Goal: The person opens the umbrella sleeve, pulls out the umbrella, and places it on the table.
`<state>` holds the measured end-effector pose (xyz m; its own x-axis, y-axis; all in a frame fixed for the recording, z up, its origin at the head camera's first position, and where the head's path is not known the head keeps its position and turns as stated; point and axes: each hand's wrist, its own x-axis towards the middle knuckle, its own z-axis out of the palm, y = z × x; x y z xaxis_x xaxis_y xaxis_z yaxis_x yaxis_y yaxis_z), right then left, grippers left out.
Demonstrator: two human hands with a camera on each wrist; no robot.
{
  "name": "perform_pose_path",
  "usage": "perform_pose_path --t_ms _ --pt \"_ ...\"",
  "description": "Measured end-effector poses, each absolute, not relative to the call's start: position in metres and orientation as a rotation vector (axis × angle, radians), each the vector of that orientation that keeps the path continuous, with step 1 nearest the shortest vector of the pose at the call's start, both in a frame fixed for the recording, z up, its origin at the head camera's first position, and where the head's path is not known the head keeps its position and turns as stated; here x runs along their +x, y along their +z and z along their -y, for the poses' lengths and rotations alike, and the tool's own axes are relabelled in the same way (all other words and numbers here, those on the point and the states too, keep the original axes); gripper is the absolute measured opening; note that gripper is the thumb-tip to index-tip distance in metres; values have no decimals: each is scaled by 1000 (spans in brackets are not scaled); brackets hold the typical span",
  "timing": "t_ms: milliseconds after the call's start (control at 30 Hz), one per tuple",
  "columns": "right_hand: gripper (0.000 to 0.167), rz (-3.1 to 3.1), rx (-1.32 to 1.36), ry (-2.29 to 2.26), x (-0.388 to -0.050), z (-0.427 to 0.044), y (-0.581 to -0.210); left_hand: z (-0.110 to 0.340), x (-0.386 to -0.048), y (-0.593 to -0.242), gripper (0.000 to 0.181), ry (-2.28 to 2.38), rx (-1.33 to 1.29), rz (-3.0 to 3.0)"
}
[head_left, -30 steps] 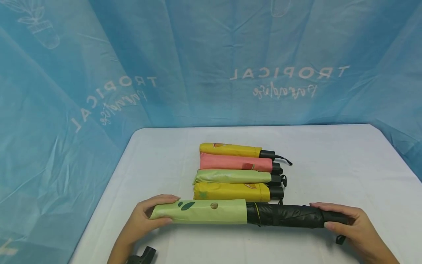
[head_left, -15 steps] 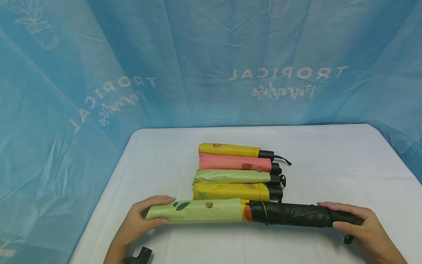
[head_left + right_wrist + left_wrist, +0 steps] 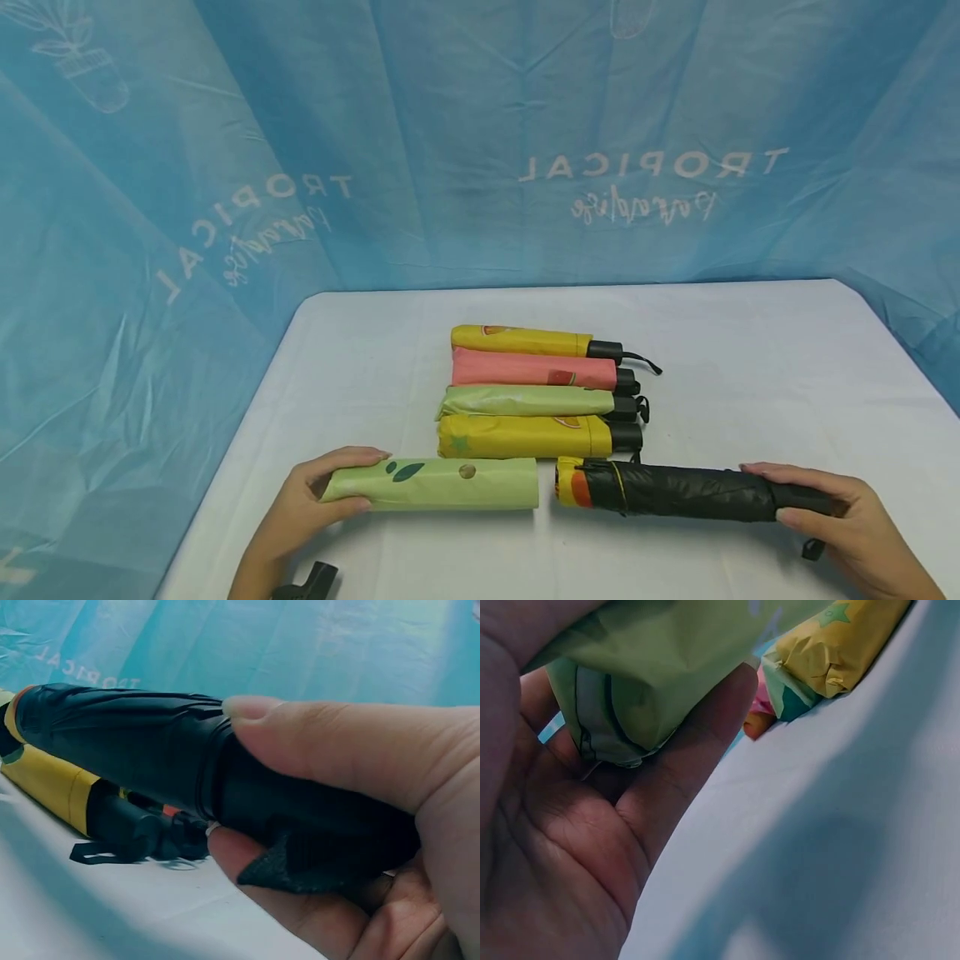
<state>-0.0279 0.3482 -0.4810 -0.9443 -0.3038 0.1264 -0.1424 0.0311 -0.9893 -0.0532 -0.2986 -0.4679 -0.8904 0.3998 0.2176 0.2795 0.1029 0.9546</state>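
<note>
My left hand (image 3: 307, 497) grips the closed left end of a light green umbrella sleeve (image 3: 480, 490) with leaf prints. On the right, my right hand (image 3: 840, 512) holds the black handle of a folded umbrella (image 3: 697, 492), its black canopy wrapped tight and yellow with orange showing at the tip. A small gap separates the sleeve's open end from that tip. In the right wrist view, thumb and fingers wrap the handle (image 3: 300, 799), and a strap end hangs below. The left wrist view shows the sleeve's end (image 3: 622, 712) between thumb and fingers.
Behind lie several sleeved umbrellas side by side: a yellow one (image 3: 525, 437) nearest, then a green one (image 3: 532, 401), a pink one (image 3: 517, 367) and another yellow one (image 3: 521, 340). Their black handles point right. Blue printed sheeting (image 3: 480, 167) hangs around the white table (image 3: 750, 358).
The hands have moved apart, the left one leftward with the sleeve and the right one rightward with the umbrella. The umbrella's yellow tip has come out of the sleeve.
</note>
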Motion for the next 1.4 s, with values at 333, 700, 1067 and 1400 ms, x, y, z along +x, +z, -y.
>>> perform_pose_path --t_ms 333,700,1067,1400 --pt "43 -2177 -453 -2018 -21 -360 -482 306 -51 -469 50 1888 681 -2281" --pt "42 -2281 -339 -1911 -14 -367 -480 315 -47 -469 49 1870 644 -2269" --pt "44 -2343 -358 -1795 -13 -373 -485 321 -47 -479 54 1863 734 -2196" --pt "43 -2486 -323 -1671 -14 -371 -486 322 -45 -474 52 1800 664 -2144"
